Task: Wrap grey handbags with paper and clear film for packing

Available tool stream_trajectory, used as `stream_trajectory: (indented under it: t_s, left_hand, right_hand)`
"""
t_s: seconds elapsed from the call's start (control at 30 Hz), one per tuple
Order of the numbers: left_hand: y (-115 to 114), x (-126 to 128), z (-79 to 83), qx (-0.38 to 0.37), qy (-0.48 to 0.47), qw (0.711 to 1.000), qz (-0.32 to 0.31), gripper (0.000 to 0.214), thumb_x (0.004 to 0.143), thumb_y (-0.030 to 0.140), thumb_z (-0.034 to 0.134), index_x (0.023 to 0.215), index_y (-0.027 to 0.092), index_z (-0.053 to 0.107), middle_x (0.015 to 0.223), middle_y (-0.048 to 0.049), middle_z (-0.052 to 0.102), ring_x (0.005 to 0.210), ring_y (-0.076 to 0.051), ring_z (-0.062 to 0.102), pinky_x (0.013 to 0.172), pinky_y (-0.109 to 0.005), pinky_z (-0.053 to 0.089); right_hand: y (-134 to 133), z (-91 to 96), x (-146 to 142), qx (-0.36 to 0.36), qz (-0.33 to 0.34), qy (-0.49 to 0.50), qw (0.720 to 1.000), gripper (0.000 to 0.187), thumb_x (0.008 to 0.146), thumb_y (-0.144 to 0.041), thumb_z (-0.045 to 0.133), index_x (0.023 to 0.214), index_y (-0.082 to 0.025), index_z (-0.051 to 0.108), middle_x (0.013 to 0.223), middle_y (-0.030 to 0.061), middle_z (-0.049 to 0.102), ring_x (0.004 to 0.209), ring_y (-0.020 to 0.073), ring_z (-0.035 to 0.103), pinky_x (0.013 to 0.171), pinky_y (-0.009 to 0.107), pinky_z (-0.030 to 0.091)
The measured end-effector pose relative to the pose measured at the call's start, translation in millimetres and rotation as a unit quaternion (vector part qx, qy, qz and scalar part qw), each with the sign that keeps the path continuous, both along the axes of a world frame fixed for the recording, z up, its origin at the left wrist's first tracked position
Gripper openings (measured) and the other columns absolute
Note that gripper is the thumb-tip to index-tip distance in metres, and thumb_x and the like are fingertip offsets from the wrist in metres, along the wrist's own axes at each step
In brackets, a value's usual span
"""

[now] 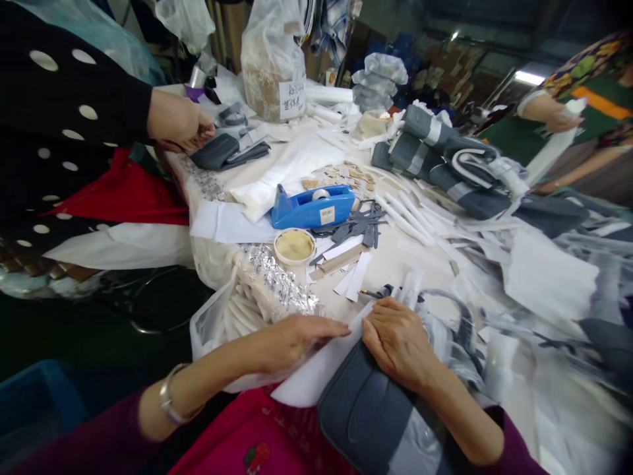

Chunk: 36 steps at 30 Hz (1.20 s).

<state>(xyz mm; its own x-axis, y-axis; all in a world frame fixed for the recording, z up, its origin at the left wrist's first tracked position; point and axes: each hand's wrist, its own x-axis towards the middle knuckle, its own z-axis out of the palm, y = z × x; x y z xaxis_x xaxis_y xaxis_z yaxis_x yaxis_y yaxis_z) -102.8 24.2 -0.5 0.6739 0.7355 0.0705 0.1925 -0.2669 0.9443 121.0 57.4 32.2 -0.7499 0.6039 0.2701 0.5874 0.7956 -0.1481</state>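
A dark blue-grey leather-like bag (368, 409) lies tilted at the front of the table, partly wrapped in clear plastic. My right hand (395, 340) has its fingers curled over the bag's upper edge, and its fingertips are partly hidden. Beside the bag is a white sheet (311, 376), running under my left hand (297, 340). That hand's fingers are stretched out together, pointing toward the bag, with the palm side hidden. Just beyond my right hand lies a thin dark tool with a brassy tip (368, 293).
A blue tape dispenser (311, 210) and a round tub of yellowish paste (295, 247) stand mid-table among grey and white strips. Wrapped dark bags (425, 152) pile at the right. One co-worker's hand (182, 122) touches dark pieces at left; another co-worker's hand (564, 119) holds white material.
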Motion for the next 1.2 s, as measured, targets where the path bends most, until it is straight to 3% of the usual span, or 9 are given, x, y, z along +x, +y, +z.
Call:
stream_trajectory:
  t_s: [0.1, 0.23, 0.37, 0.6, 0.77, 0.93, 1.0, 1.1, 1.2]
  left_hand:
    - [-25, -27, 6.2, 0.062, 0.017, 0.998, -0.012, 0.050, 0.089, 0.008, 0.040, 0.134, 0.027, 0.048, 0.147, -0.0068, 0.039, 0.134, -0.021, 0.038, 0.112, -0.042, 0.032]
    - [-42, -23, -4.3, 0.069, -0.055, 0.996, -0.001, 0.038, 0.092, 0.013, 0.043, 0.125, 0.022, 0.057, 0.137, -0.0115, 0.051, 0.129, -0.021, 0.045, 0.107, -0.040, 0.039]
    - [-38, -3, -13.2, 0.046, -0.108, 0.991, 0.058, 0.028, 0.092, 0.017, 0.043, 0.111, 0.018, 0.063, 0.120, -0.0122, 0.064, 0.115, -0.020, 0.058, 0.098, -0.034, 0.046]
    - [-23, 26, 1.9, -0.033, 0.015, 0.985, 0.168, 0.016, 0.081, 0.026, 0.062, 0.094, 0.018, 0.060, 0.075, 0.0011, 0.065, 0.070, -0.015, 0.060, 0.064, -0.023, 0.043]
    - [-13, 47, 9.4, 0.013, 0.058, 0.983, 0.174, 0.033, 0.080, 0.017, 0.052, 0.113, 0.020, 0.052, 0.083, -0.0010, 0.065, 0.074, -0.017, 0.060, 0.066, -0.026, 0.042]
    - [-11, 50, 11.0, -0.012, 0.041, 0.988, 0.147, 0.015, 0.089, 0.020, 0.044, 0.087, 0.018, 0.059, 0.084, -0.0032, 0.065, 0.078, -0.018, 0.060, 0.071, -0.027, 0.043]
    - [-17, 48, 12.2, -0.016, 0.032, 0.988, 0.150, 0.016, 0.089, 0.020, 0.044, 0.083, 0.017, 0.059, 0.083, -0.0034, 0.062, 0.080, -0.017, 0.058, 0.076, -0.029, 0.043]
    - [-34, 46, 14.5, -0.040, -0.017, 0.979, 0.198, 0.024, 0.094, 0.027, 0.037, 0.096, 0.019, 0.059, 0.095, -0.0050, 0.057, 0.093, -0.018, 0.053, 0.088, -0.032, 0.041]
    - [-53, 50, 13.1, -0.066, -0.060, 0.966, 0.241, 0.024, 0.087, 0.039, 0.054, 0.105, 0.022, 0.055, 0.100, -0.0049, 0.050, 0.094, -0.020, 0.050, 0.082, -0.032, 0.043]
  right_hand:
    - [0, -0.1, 1, -0.005, 0.003, -0.002, 1.000, 0.038, 0.092, -0.016, 0.039, 0.056, -0.018, 0.051, 0.054, 0.0007, 0.053, 0.056, 0.0122, 0.045, 0.077, 0.032, 0.040]
    - [1, 1.3, 2, -0.020, 0.002, 0.001, 1.000, 0.038, 0.092, -0.016, 0.040, 0.056, -0.018, 0.050, 0.054, 0.0000, 0.050, 0.055, 0.0120, 0.043, 0.077, 0.033, 0.040]
    - [4, 7.3, -1, -0.059, 0.015, 0.020, 0.998, 0.035, 0.092, -0.016, 0.041, 0.059, -0.018, 0.049, 0.057, -0.0002, 0.050, 0.058, 0.0121, 0.046, 0.078, 0.034, 0.040]
    - [-1, 17.6, -6, -0.077, -0.013, 0.067, 0.995, 0.026, 0.093, -0.020, 0.045, 0.066, -0.020, 0.046, 0.062, -0.0013, 0.047, 0.059, 0.0125, 0.045, 0.062, 0.028, 0.035]
    - [-2, 19.3, -3, -0.119, -0.001, 0.101, 0.988, 0.014, 0.094, -0.022, 0.044, 0.086, -0.019, 0.054, 0.075, 0.0015, 0.054, 0.068, 0.0131, 0.050, 0.064, 0.026, 0.038]
    - [-1, 17.8, -3, -0.086, 0.015, 0.074, 0.993, 0.013, 0.091, -0.025, 0.052, 0.082, -0.019, 0.058, 0.077, 0.0023, 0.057, 0.071, 0.0142, 0.052, 0.067, 0.028, 0.037]
    - [-1, 17.5, -2, -0.076, 0.017, 0.055, 0.995, 0.018, 0.092, -0.025, 0.050, 0.077, -0.019, 0.059, 0.073, 0.0016, 0.056, 0.069, 0.0139, 0.050, 0.066, 0.028, 0.035]
    - [1, 18.2, 0, -0.062, 0.032, 0.036, 0.997, 0.027, 0.094, -0.026, 0.047, 0.070, -0.019, 0.057, 0.067, 0.0002, 0.052, 0.064, 0.0133, 0.046, 0.064, 0.028, 0.033]
    - [4, 18.5, 0, -0.043, 0.046, 0.027, 0.998, 0.033, 0.094, -0.028, 0.048, 0.063, -0.018, 0.053, 0.065, -0.0006, 0.048, 0.060, 0.0124, 0.042, 0.062, 0.028, 0.030]
